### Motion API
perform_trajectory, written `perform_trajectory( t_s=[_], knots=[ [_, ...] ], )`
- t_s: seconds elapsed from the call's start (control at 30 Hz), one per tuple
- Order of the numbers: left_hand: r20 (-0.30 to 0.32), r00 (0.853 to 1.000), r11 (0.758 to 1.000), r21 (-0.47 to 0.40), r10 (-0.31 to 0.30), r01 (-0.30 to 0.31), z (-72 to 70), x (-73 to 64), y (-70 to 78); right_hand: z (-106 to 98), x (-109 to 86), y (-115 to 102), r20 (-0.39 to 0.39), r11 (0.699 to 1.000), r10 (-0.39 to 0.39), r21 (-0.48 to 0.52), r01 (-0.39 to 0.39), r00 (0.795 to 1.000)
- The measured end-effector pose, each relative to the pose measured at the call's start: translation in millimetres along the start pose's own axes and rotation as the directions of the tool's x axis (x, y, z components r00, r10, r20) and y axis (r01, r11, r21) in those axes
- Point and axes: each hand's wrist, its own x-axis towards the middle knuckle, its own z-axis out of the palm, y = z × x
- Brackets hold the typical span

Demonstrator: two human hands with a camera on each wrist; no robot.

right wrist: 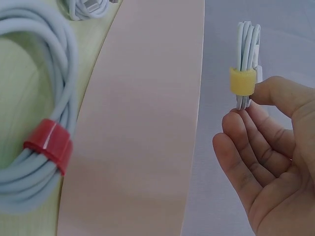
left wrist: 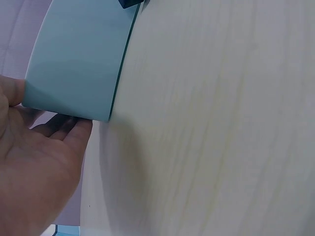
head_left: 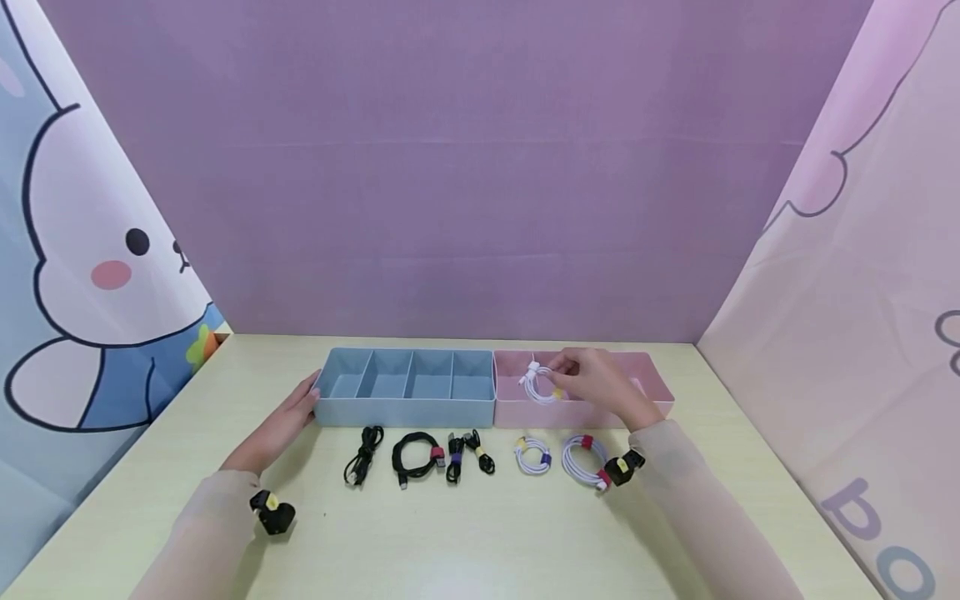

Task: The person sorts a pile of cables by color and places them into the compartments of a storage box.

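Note:
My right hand [head_left: 592, 379] pinches a coiled white cable [head_left: 538, 385] between thumb and fingers, above the left part of the pink box [head_left: 577, 414]. In the right wrist view a yellow strap [right wrist: 242, 81] wraps this coil, near the thumb tip; the other fingers are bent below it. My left hand [head_left: 281, 425] rests against the left end of the blue divided box [head_left: 405, 412]. The left wrist view shows its thumb by the rim and its fingers [left wrist: 78, 135] touching the end wall, partly hidden.
In front of the blue box lie several bundled black cables, including a coil with a red strap [head_left: 416, 461]. Before the pink box sit a small white coil [head_left: 532, 456] and a larger white coil with red straps [head_left: 583, 461]. Both boxes stand side by side near the purple backdrop [head_left: 465, 167].

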Motion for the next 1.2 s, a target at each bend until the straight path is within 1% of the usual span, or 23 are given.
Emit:
perform_trajectory(
  t_s=[0.17, 0.4, 0.8, 1.03, 1.2],
  knots=[
    [-0.005, 1.0, 1.0, 0.006, -0.004, 0.004, 0.4, 0.0, 1.4, 4.1, 7.5, 2.2, -0.033, 1.0, -0.001, -0.024, 0.0, 0.999],
    [-0.001, 1.0, 1.0, 0.01, -0.013, 0.013, 1.2, 0.5, 1.0, 4.6, 11.6, -0.1, -0.057, 0.996, -0.04, -0.076, 0.036, 0.998],
    [0.001, 1.0, 1.0, 0.003, 0.002, -0.002, 0.8, 1.6, -1.0, 7.0, 13.8, -2.0, -0.048, 0.998, -0.027, -0.059, 0.024, 0.998],
    [-0.004, 1.0, 1.0, 0.001, -0.004, 0.004, 0.6, 1.6, -1.9, 10.1, 18.5, -5.8, -0.002, 0.999, -0.02, -0.046, 0.02, 1.0],
    [0.001, 1.0, 1.0, 0.009, -0.013, 0.013, 0.6, 1.8, -2.8, 11.0, 20.9, -9.9, 0.01, 0.999, -0.026, -0.037, 0.027, 1.0]
  ],
)
